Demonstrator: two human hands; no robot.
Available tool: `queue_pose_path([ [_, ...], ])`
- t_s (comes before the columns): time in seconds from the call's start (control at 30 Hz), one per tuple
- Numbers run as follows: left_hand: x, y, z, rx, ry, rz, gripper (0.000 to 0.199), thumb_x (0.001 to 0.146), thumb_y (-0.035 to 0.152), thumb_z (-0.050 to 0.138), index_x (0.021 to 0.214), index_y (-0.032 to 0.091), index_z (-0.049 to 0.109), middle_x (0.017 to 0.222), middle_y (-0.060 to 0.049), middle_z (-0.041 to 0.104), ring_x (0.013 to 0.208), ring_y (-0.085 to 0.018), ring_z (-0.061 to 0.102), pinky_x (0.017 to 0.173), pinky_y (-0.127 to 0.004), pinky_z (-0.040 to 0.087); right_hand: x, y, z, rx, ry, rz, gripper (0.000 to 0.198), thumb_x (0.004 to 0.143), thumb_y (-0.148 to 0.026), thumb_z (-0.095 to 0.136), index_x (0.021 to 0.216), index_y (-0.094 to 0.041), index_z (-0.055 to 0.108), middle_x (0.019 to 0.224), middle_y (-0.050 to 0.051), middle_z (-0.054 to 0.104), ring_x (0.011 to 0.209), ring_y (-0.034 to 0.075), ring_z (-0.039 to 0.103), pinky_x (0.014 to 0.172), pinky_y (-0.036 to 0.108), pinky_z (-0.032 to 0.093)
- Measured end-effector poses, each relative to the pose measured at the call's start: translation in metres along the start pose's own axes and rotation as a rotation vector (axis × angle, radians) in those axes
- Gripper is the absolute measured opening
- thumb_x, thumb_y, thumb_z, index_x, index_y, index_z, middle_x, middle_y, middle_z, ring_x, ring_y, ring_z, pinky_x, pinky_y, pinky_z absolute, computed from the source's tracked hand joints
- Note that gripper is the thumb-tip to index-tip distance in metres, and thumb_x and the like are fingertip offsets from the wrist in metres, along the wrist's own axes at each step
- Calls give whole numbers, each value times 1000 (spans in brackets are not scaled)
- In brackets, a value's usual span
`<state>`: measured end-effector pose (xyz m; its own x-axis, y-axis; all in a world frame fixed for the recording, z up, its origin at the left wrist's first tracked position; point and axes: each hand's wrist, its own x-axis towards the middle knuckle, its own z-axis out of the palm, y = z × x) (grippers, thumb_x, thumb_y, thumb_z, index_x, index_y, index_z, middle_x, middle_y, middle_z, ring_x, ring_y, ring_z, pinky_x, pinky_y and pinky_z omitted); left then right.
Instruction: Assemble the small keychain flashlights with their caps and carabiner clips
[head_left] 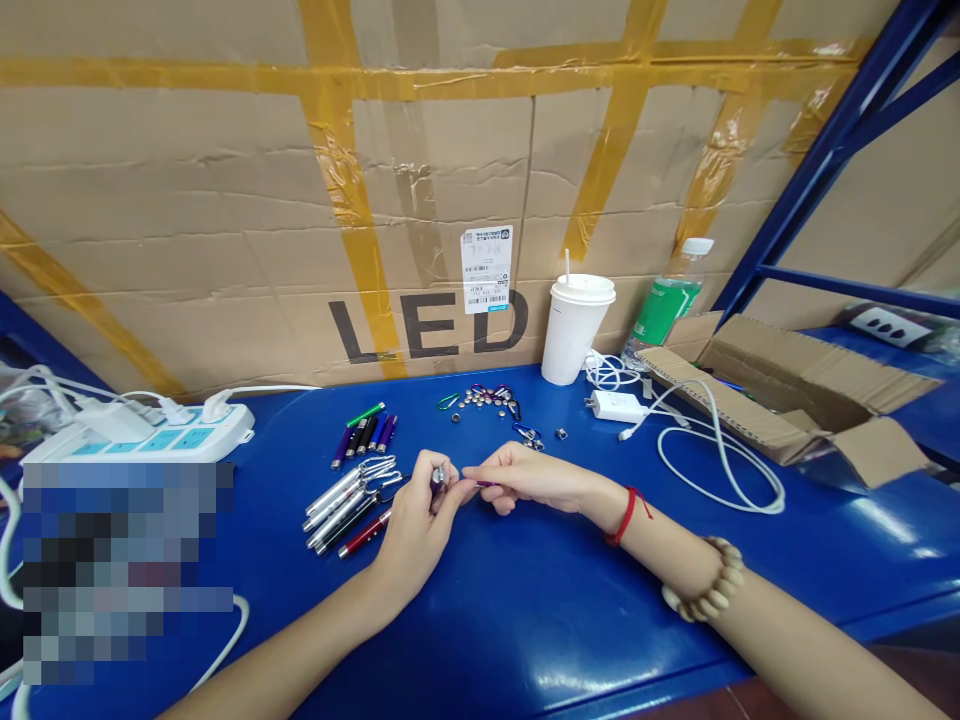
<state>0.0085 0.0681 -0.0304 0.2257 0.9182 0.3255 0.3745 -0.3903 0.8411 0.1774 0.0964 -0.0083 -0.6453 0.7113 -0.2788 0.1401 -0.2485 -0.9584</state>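
My left hand (421, 520) is closed around a small purple flashlight (436, 484), its silver end pointing up between thumb and fingers. Close beside it, my right hand (525, 476) pinches a thin purple carabiner (484, 484), mostly hidden by the fingertips. The fingertips of both hands nearly meet. Left of my left hand lie silver flashlights (334, 497) with carabiners on their ends, plus a black one (346, 525) and a red one (365, 533). Behind them is a row of flashlight barrels (364, 437). Loose carabiners and small round metal caps (491, 398) are scattered beyond my hands.
A lidded white cup (576, 330) with a straw and a green-labelled bottle (666, 305) stand at the back. An open cardboard box (795, 390) and a white charger with cable (619, 405) lie right. A power strip (172, 432) sits left. A large taped carton (262, 220) walls the back.
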Motion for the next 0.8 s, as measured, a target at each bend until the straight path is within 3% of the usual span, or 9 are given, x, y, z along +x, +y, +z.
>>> queue_pose_path([
  [0.13,-1,0,0,29,-19,25,20,84,36,44,75,20,38,63,5,46,54,-8,43,53,-19,35,2,4,1,-42,-3,8,56,72,-62,60,70,-7,51,52,-7,30,43,1,31,46,17,30],
  [0.23,1,-1,0,88,54,8,22,84,37,44,72,20,38,60,5,38,51,-8,36,49,-19,31,4,4,3,-134,70,-85,61,79,-66,48,87,-6,57,57,-3,43,48,5,45,51,19,38],
  [0.37,4,-3,-1,60,143,-40,21,86,36,43,74,20,36,66,4,36,58,-9,37,56,-20,33,1,2,6,-368,233,-302,41,81,-43,62,109,-14,61,78,3,57,70,11,55,71,24,43],
  [0.43,5,-4,-1,16,151,-52,21,86,35,43,74,20,35,69,3,36,62,-10,37,59,-21,34,-2,1,7,-638,255,-475,26,86,-33,58,106,-16,64,89,5,58,80,12,54,78,25,42],
  [0.53,5,-5,-1,-37,139,-75,22,87,34,43,74,20,33,68,4,33,61,-10,35,58,-21,32,-6,0,7,-1028,234,-650,26,92,-28,48,111,-16,62,92,6,57,84,13,54,77,23,42],
  [0.63,4,-5,-1,-53,122,-91,21,87,34,42,74,20,33,67,4,33,60,-10,34,58,-21,31,-7,1,7,-1198,243,-609,25,93,-27,46,109,-13,60,86,5,56,75,12,54,68,21,41],
  [0.8,4,-4,-1,-28,99,-67,19,87,31,43,74,19,34,68,5,34,61,-9,36,60,-21,32,-3,6,9,-1359,291,-610,14,89,-23,52,83,-12,60,69,1,51,57,9,45,55,21,34],
])
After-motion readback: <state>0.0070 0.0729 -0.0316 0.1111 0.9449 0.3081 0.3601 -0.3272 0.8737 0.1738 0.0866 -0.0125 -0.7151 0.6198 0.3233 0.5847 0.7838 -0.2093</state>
